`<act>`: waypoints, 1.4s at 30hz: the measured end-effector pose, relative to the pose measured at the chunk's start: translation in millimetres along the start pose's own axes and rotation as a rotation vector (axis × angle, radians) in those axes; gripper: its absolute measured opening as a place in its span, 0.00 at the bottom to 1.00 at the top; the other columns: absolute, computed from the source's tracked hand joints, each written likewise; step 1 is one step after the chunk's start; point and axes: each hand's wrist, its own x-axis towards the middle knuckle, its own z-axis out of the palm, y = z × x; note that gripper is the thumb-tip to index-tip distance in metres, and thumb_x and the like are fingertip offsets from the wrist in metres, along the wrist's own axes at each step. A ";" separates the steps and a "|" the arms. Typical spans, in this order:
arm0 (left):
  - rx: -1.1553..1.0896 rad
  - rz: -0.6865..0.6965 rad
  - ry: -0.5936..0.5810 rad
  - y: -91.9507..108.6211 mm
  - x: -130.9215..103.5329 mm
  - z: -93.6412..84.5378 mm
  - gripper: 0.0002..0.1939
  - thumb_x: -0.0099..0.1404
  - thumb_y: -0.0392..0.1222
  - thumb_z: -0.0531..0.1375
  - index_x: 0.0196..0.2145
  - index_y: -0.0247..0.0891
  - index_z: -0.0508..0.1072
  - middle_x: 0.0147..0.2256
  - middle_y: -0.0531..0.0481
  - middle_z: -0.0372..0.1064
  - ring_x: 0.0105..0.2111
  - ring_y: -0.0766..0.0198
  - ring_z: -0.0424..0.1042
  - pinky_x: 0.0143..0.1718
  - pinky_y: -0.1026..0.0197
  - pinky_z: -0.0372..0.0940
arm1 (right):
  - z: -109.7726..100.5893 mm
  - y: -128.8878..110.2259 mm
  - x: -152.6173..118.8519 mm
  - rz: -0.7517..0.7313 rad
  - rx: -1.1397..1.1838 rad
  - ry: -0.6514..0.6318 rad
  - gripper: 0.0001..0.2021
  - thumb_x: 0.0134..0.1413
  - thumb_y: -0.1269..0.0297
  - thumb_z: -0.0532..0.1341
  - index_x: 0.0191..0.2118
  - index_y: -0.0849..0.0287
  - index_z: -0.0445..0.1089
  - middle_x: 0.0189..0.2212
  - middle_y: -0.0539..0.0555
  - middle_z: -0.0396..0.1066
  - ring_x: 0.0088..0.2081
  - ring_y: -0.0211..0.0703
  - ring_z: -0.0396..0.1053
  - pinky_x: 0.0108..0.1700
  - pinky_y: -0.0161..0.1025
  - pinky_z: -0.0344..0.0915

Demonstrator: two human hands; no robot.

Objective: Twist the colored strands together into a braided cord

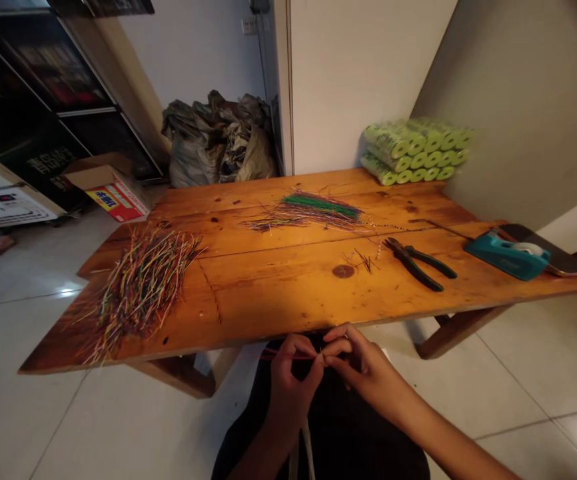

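Over the person's lap, just off the near edge of the desk point(268, 280), the two hands meet with their fingertips almost touching. The left hand point(291, 380) is pinched nearly closed, thumb against forefinger, around a few thin reddish wires point(270, 353) that stick out to its left. The right hand point(361, 361) pinches at the end of the same wires with thumb and forefinger, its other fingers loosely bent; the exact grip there is too small to make out. Beyond the hands, on the left end of the desk, lies a loose, many-coloured pile point(146, 287), some of its strands hanging over the edge, with a dark strand point(213, 293) just to its right. Farther back, near the middle, a flatter bundle point(323, 205) shows a green band. Right of centre are snippets point(366, 261), then pliers point(421, 263) with spread handles, then a teal tape dispenser point(506, 257) beside a dark slab point(548, 250). Yellow-green rolls point(418, 153) are stacked at the back right. Past the desk, sacks point(218, 143) and an open box point(113, 193) stand on the floor.
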 end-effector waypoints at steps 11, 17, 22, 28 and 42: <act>0.501 0.313 0.018 3.3 12.6 -13.6 0.06 0.57 0.40 0.59 0.33 0.48 0.76 0.35 0.50 0.66 0.38 0.60 0.63 0.40 0.56 0.59 | -6.9 -8.6 1.4 -0.109 -0.201 0.072 0.07 0.55 0.66 0.53 0.41 0.55 0.57 0.31 0.52 0.73 0.33 0.41 0.71 0.35 0.37 0.64; 0.742 0.512 -0.036 6.7 20.7 -12.7 0.04 0.58 0.39 0.58 0.31 0.44 0.74 0.30 0.53 0.73 0.35 0.60 0.63 0.37 0.56 0.55 | -4.4 -2.8 2.0 -0.228 -0.436 0.156 0.06 0.56 0.68 0.51 0.41 0.54 0.57 0.36 0.55 0.71 0.37 0.44 0.71 0.39 0.40 0.66; 0.857 0.539 -0.102 9.4 23.6 -11.2 0.06 0.60 0.38 0.56 0.31 0.42 0.73 0.32 0.51 0.73 0.37 0.58 0.63 0.37 0.55 0.52 | -3.8 -1.4 2.8 -0.255 -0.609 0.179 0.09 0.57 0.70 0.48 0.42 0.56 0.60 0.36 0.58 0.70 0.38 0.48 0.69 0.39 0.44 0.65; 0.767 0.548 -0.077 3.1 21.9 -16.0 0.07 0.59 0.34 0.55 0.30 0.43 0.73 0.32 0.50 0.72 0.36 0.58 0.63 0.38 0.55 0.52 | -7.9 -4.8 9.4 -0.155 -0.344 0.144 0.07 0.54 0.69 0.55 0.39 0.56 0.66 0.31 0.51 0.73 0.34 0.41 0.71 0.39 0.38 0.65; -0.556 -0.567 -0.385 5.4 16.8 -13.0 0.11 0.52 0.46 0.61 0.23 0.35 0.71 0.27 0.49 0.68 0.30 0.66 0.67 0.35 0.63 0.60 | -3.6 -9.5 -6.4 -0.419 -0.399 0.149 0.06 0.57 0.67 0.52 0.34 0.57 0.67 0.30 0.54 0.68 0.33 0.41 0.64 0.37 0.38 0.62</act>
